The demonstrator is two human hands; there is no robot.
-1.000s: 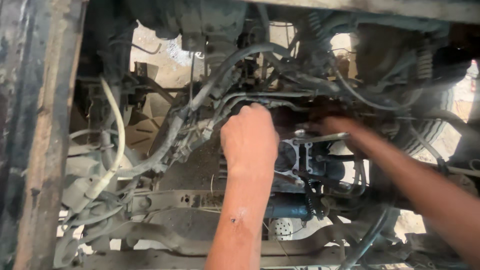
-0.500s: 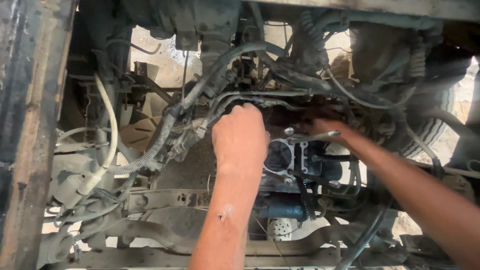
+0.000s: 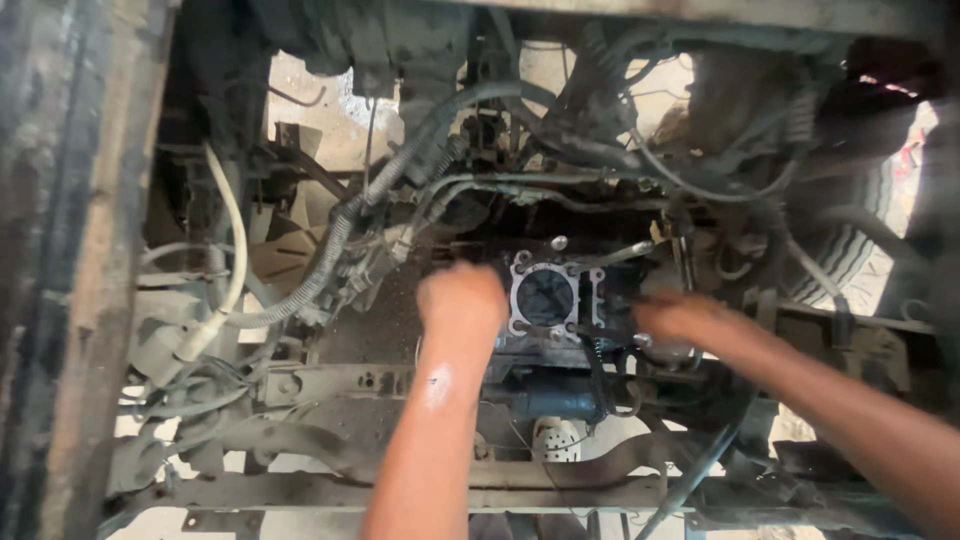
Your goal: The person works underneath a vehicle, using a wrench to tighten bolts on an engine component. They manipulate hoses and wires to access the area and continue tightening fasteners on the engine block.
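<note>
Count: one engine block [image 3: 545,297], two hands on it, several hoses [image 3: 330,250] (too tangled to number).
Block: grey square face, one dark round bore facing the camera, studs at corners, mid-chassis between the frame rails [image 3: 60,300].
Left hand [image 3: 462,298]: curled against the block's left edge; grip unclear.
Right hand [image 3: 680,318]: at its right side, blurred, can't tell.
</note>
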